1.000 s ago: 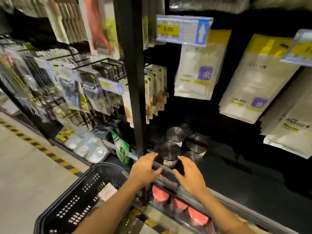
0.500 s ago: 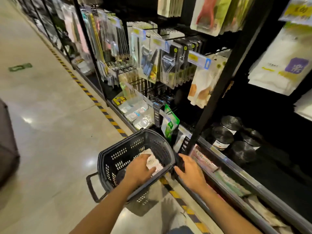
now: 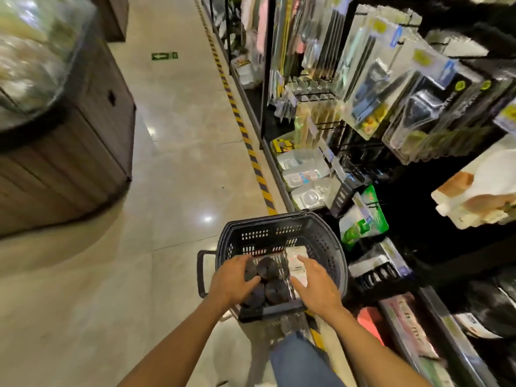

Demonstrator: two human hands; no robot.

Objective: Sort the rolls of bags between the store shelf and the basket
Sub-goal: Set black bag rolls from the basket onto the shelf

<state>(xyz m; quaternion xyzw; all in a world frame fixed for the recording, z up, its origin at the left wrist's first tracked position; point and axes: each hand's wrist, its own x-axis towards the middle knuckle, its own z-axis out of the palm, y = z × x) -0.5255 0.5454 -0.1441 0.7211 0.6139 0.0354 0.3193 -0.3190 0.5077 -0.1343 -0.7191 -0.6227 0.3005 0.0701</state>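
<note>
A dark plastic basket [image 3: 321,236] stands on the floor beside the store shelf [image 3: 402,317]. Several black rolls of bags [image 3: 275,291] lie packed together in its near left part. My left hand [image 3: 230,282] reaches in from the left; its fingers and thumb curl round the leftmost roll [image 3: 250,270]. My right hand [image 3: 317,286] hovers over the basket's right side with fingers spread and holds nothing. A white packet [image 3: 297,265] lies under its fingertips. More dark rolls [image 3: 491,311] sit blurred on the lower shelf at the far right.
Hanging packaged goods [image 3: 405,88] fill the shelving on the right. A yellow-black floor stripe [image 3: 240,121] runs along the shelf base. A dark wooden display stand [image 3: 69,152] sits on the left, with the tiled aisle [image 3: 181,163] between. My blue-trousered leg [image 3: 298,358] is below the basket.
The view swung left from the shelf down to the basket. Both hands moved from the shelf edge into the basket, where black rolls now show.
</note>
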